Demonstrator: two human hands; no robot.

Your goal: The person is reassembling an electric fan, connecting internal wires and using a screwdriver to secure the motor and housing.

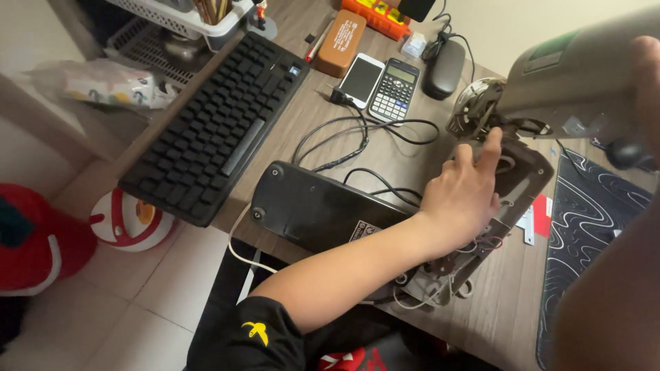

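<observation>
On the wooden desk (385, 148), the left hand (462, 199) is reaching across a dark appliance base (323, 209) that is lying turned over, its flat underside with round feet facing up. The fingers (489, 145) are loosely curled, with one fingertip pressing at the joint where the base is meeting a grey-green housing (577, 75); the hand is not closing around anything. Just beyond the fingertips, a round metal part (476, 104) of that housing is showing. Below the wrist, thin loose wires (440, 288) are spilling out of the open end of the base.

The right hand (647, 89) is sitting at the far right edge, blurred and very close to the camera, resting against the housing; I cannot tell whether it is gripping it.

Beyond the left hand, a black cable (357, 141) is looping over the desk toward a white phone (361, 77) and a dark calculator (394, 89), which are lying side by side. Farther left of the forearm, a black keyboard (216, 124) is lying diagonally. To the right of the left hand, a black patterned mat (591, 227) is covering the desk edge, with a small red and white card (537, 213) just beside it.
</observation>
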